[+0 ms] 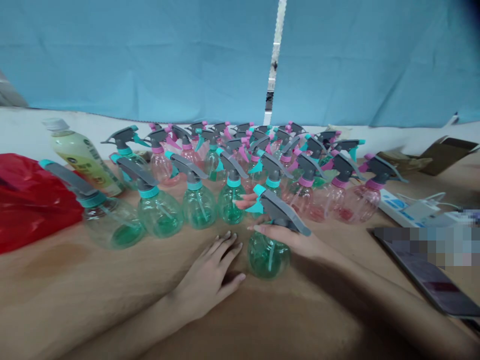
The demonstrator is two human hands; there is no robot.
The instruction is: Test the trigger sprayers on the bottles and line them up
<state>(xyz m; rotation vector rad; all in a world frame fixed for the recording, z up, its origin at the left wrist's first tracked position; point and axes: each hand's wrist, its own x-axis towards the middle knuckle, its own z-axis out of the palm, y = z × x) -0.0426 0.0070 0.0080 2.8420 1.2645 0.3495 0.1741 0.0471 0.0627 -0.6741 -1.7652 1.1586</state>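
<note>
My right hand (288,236) is wrapped round the neck of a clear green spray bottle (269,257), just below its grey and turquoise trigger head. The bottle stands nearly upright, with green liquid low inside it. To its left, my left hand (213,272) lies palm down on the wooden table (150,305), fingers stretched out and holding nothing. Just beyond my hands runs a row of similar bottles, among them a green spray bottle (200,207) and a pink spray bottle (360,202). Parts of the held bottle's neck are covered by my fingers.
Several more spray bottles crowd behind the front row. At left are a red plastic bag (33,205) and a pale drink bottle (84,155) with a white cap. A dark tablet-like slab (423,270) and a white power strip (397,207) lie at right. Blue cloth (168,60) covers the wall.
</note>
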